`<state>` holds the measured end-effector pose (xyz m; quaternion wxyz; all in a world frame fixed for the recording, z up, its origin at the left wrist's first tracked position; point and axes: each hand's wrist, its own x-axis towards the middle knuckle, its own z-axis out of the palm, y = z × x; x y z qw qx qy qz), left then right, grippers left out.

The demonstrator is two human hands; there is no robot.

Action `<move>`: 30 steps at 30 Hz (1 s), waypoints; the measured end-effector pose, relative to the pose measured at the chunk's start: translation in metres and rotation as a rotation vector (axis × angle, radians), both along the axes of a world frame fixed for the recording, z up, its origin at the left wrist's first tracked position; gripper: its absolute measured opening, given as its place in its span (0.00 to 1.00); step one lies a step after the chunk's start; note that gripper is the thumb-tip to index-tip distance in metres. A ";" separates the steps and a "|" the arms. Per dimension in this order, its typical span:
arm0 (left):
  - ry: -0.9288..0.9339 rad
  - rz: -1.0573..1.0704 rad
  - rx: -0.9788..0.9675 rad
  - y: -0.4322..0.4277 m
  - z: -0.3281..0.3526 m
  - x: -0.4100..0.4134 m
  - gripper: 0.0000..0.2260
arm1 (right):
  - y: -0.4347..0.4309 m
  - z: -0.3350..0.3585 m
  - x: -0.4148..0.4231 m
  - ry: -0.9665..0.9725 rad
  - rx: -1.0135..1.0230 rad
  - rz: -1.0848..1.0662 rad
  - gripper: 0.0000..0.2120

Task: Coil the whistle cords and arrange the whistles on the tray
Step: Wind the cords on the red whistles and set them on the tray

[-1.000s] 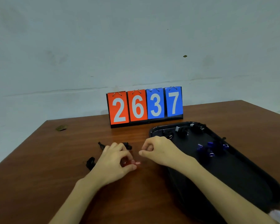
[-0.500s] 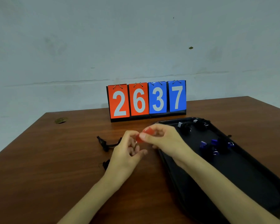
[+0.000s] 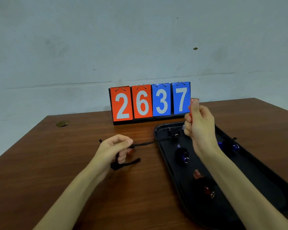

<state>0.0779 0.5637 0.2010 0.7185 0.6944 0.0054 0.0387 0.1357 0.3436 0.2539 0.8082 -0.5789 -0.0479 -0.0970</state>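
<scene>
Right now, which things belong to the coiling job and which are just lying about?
Job: red whistle in right hand; black cord in left hand; tray; whistles on it.
Lying about: scoreboard; brown scrap on table.

The right hand (image 3: 199, 123) has lifted the red whistle (image 3: 194, 101) up beside the 7 card (image 3: 181, 98), drawing the black cord (image 3: 145, 143) out from the left hand (image 3: 114, 149) and its grip.

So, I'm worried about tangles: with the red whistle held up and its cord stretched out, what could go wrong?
The cord from the left hand crosses the tray rim beside the black whistle; pulling with the right hand, which grips the red whistle, might drag the black one askew. The slack bunched under the left hand may knot.
</scene>
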 end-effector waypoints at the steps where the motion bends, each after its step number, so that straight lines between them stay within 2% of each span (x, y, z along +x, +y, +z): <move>1: 0.008 0.008 -0.042 0.003 0.001 0.000 0.11 | 0.000 0.000 0.000 -0.062 -0.082 -0.079 0.13; 3: 0.046 0.007 -0.070 0.007 0.002 0.001 0.10 | -0.001 -0.001 -0.001 -0.190 -0.241 -0.226 0.13; 5: 0.102 0.022 0.031 0.010 0.002 0.002 0.11 | -0.005 -0.001 -0.001 -0.267 -0.346 -0.329 0.12; 7: 0.150 0.087 0.175 0.007 0.001 0.002 0.10 | -0.009 -0.001 0.000 -0.280 -0.402 -0.414 0.12; 9: 0.137 0.207 0.457 0.004 -0.002 0.002 0.09 | -0.008 -0.002 0.000 -0.272 -0.440 -0.457 0.12; 11: 0.019 0.315 0.897 0.001 -0.011 0.002 0.08 | -0.004 -0.004 -0.002 -0.286 -0.467 -0.418 0.13; 12: -0.062 0.343 1.053 -0.001 -0.015 0.001 0.08 | -0.002 -0.006 -0.003 -0.304 -0.473 -0.359 0.14; 13: -0.151 0.351 1.136 -0.004 -0.019 0.000 0.07 | 0.002 -0.007 -0.003 -0.319 -0.483 -0.283 0.13; 15: -0.350 0.350 1.183 -0.007 -0.028 0.002 0.05 | 0.009 -0.009 -0.005 -0.281 -0.519 -0.082 0.13; 17: -0.492 0.330 1.109 -0.013 -0.031 0.003 0.06 | 0.016 -0.012 -0.006 -0.161 -0.514 0.174 0.15; 19: -0.520 0.280 0.886 -0.028 -0.026 0.002 0.07 | 0.021 -0.012 -0.007 -0.069 -0.463 0.348 0.15; 23: -0.316 0.163 0.194 -0.067 -0.001 0.003 0.08 | 0.020 -0.009 -0.011 -0.082 -0.360 0.452 0.10; 25: -0.243 0.049 -0.117 -0.082 0.008 0.008 0.16 | 0.020 -0.009 -0.013 -0.082 -0.347 0.422 0.09; 26: -0.203 -0.001 -0.209 -0.086 0.012 0.010 0.18 | 0.020 -0.010 -0.013 -0.080 -0.340 0.377 0.08; 28: -0.121 -0.038 -0.239 -0.090 0.016 0.012 0.17 | 0.021 -0.012 -0.012 -0.072 -0.299 0.327 0.08; 30: -0.082 -0.031 -0.141 -0.088 0.016 0.013 0.14 | 0.021 -0.011 -0.011 -0.056 -0.220 0.339 0.12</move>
